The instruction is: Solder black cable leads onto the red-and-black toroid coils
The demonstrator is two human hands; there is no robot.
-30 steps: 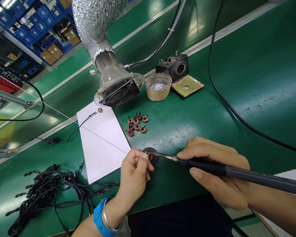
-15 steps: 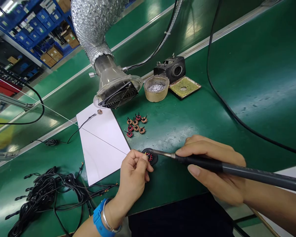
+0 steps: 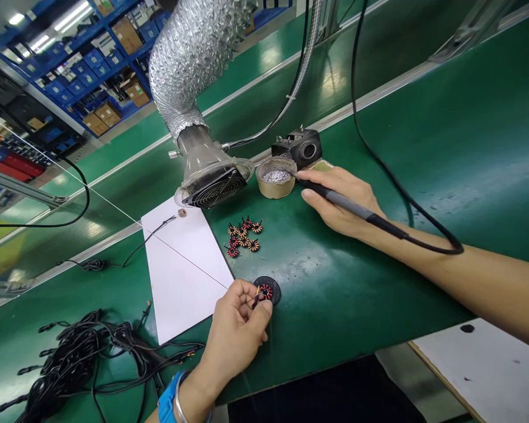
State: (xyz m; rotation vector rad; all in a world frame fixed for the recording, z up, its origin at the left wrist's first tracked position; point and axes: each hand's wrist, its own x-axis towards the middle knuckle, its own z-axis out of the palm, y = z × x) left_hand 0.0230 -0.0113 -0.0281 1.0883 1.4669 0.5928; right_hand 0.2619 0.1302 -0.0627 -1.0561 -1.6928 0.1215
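Observation:
My left hand (image 3: 242, 317) is closed at a small toroidal coil (image 3: 267, 292) wound in red and black, its thumb and forefinger at the coil's near side and leads. Beneath the coil lies a round black pad (image 3: 274, 299). A thin, taut line, apparently solder wire (image 3: 180, 252), runs from the upper left down to this hand. My right hand (image 3: 341, 202) grips a soldering iron (image 3: 348, 204) like a pen. The iron's tip reaches over the rim into a round tan bowl (image 3: 275, 189) with silvery material inside; exact contact is unclear.
Several toroidal coils (image 3: 243, 235) lie beside a white board (image 3: 185, 282). A fume extractor (image 3: 216, 185) on a foil duct (image 3: 194, 59) overhangs the bench. Behind the bowl stands a black iron holder (image 3: 302, 147). Black cables (image 3: 70, 364) are heaped at left; the iron's cord (image 3: 397, 176) loops at right.
My right hand has carried the soldering iron from the coil up and away to the bowl. My left hand stays by the coil, its fingers slightly shifted. The camera view has moved a little.

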